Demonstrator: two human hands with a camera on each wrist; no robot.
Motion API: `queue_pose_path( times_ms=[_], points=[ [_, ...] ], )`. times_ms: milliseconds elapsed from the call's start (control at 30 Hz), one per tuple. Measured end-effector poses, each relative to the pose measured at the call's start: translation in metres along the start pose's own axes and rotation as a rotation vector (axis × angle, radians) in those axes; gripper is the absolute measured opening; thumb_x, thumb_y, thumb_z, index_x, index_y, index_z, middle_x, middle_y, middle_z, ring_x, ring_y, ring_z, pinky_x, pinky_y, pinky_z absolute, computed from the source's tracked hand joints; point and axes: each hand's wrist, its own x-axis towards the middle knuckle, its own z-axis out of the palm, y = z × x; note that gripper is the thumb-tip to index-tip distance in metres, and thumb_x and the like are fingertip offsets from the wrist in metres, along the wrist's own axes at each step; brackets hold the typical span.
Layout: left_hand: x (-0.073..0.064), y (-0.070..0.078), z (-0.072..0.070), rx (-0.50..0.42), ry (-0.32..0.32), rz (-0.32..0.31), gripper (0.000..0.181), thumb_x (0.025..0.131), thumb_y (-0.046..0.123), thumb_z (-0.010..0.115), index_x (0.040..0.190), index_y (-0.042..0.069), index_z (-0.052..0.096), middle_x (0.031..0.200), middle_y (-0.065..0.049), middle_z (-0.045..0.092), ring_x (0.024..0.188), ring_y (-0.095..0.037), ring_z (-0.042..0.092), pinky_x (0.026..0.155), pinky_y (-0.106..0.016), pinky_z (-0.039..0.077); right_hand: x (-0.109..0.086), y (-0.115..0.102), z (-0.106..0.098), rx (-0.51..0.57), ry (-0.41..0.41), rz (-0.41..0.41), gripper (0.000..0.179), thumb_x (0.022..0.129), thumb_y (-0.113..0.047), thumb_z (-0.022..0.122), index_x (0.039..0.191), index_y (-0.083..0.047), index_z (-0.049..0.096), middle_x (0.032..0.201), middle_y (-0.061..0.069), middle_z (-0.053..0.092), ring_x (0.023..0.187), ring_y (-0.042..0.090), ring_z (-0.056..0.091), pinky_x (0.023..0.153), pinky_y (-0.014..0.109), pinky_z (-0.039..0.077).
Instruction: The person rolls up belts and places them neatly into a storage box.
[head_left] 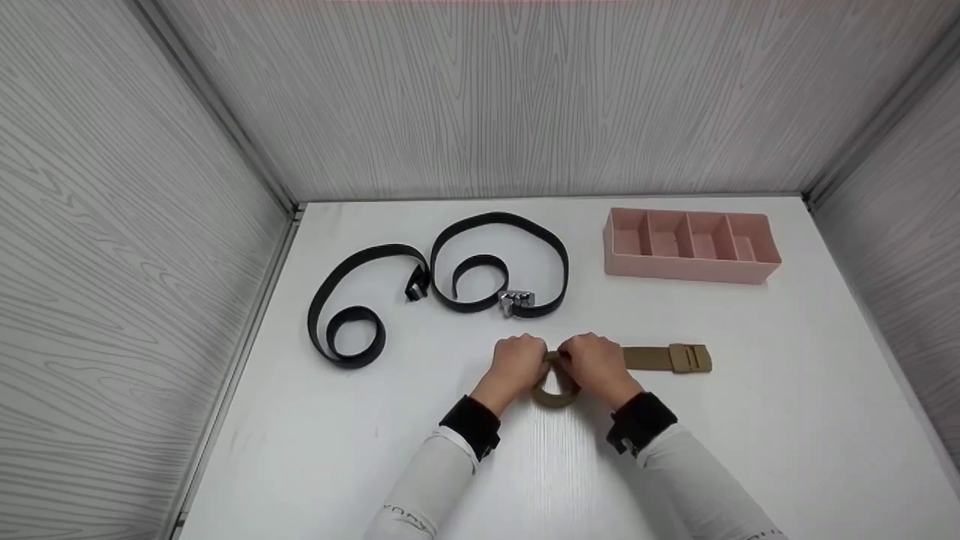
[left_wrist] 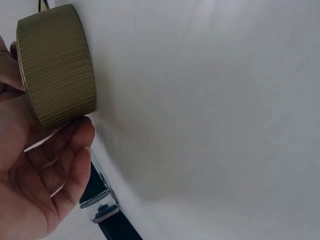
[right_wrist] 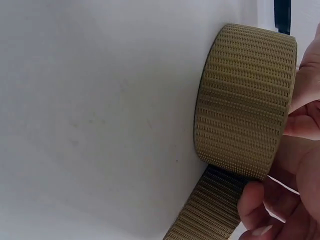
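Observation:
Between both hands stands the coiled part of a tan webbing belt [head_left: 555, 400], a loop on its edge. My left hand [head_left: 517, 361] pinches the far left side of that coil with curled fingers. On its right, my right hand [head_left: 598, 365] grips the coil where the strap leaves it. The rest of the strap runs out to the right, ending in a tan buckle [head_left: 690, 358]. Woven ribs of the belt show close up in the left wrist view [left_wrist: 57, 67] and the right wrist view [right_wrist: 245, 100].
Two black belts lie behind the hands: one partly coiled [head_left: 311, 315] at the left, the other looped [head_left: 566, 259] with a silver buckle [head_left: 517, 301]. A pink divided box [head_left: 690, 268] stands at the back right. Grey panels [head_left: 480, 105] enclose the white table [head_left: 300, 450].

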Motion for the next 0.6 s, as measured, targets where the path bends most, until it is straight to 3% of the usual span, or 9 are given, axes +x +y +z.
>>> queue_pose_path(
  times_ms=[133, 233, 367, 600],
  points=[
    [0.0, 0.001, -0.001, 0.02, -0.011, -0.026, 0.019, 0.083, 0.025, 0.07, 0.068, 0.015, 0.066, 0.07, -0.002, 0.066, 0.063, -0.024, 0.063, 0.054, -0.04, 0.049, 0.0, -0.001, -0.008, 0.002, -0.067, 0.099, 0.017, 0.082, -0.02, 0.073, 0.068, -0.015, 0.066, 0.064, 0.0, 0.059, 0.057, 0.021, 0.054, 0.051, 0.042, 0.046],
    [0.0, 0.003, 0.0, 0.015, -0.009, -0.067, 0.018, 0.081, 0.024, 0.071, 0.067, 0.015, 0.065, 0.07, -0.002, 0.066, 0.064, -0.024, 0.064, 0.053, -0.04, 0.048, 0.0, -0.001, -0.011, -0.022, -0.101, 0.125, 0.022, 0.082, -0.02, 0.072, 0.063, -0.015, 0.061, 0.062, 0.001, 0.057, 0.056, 0.022, 0.054, 0.051, 0.044, 0.047],
    [0.0, 0.004, 0.001, -0.015, 0.002, -0.081, 0.018, 0.078, 0.025, 0.071, 0.065, 0.015, 0.062, 0.069, -0.004, 0.066, 0.064, -0.026, 0.064, 0.052, -0.041, 0.048, 0.0, -0.001, -0.008, -0.057, -0.073, 0.086, 0.025, 0.084, -0.016, 0.069, 0.06, -0.015, 0.06, 0.061, 0.004, 0.058, 0.055, 0.023, 0.056, 0.048, 0.044, 0.048],
    [0.001, -0.003, 0.0, -0.132, -0.026, -0.044, 0.016, 0.079, 0.023, 0.07, 0.064, 0.018, 0.065, 0.064, 0.003, 0.06, 0.06, -0.018, 0.059, 0.054, -0.037, 0.047, -0.001, 0.001, 0.002, -0.077, 0.038, -0.024, 0.028, 0.086, -0.015, 0.071, 0.06, -0.016, 0.059, 0.06, 0.003, 0.057, 0.056, 0.024, 0.059, 0.045, 0.043, 0.046]
  ],
)
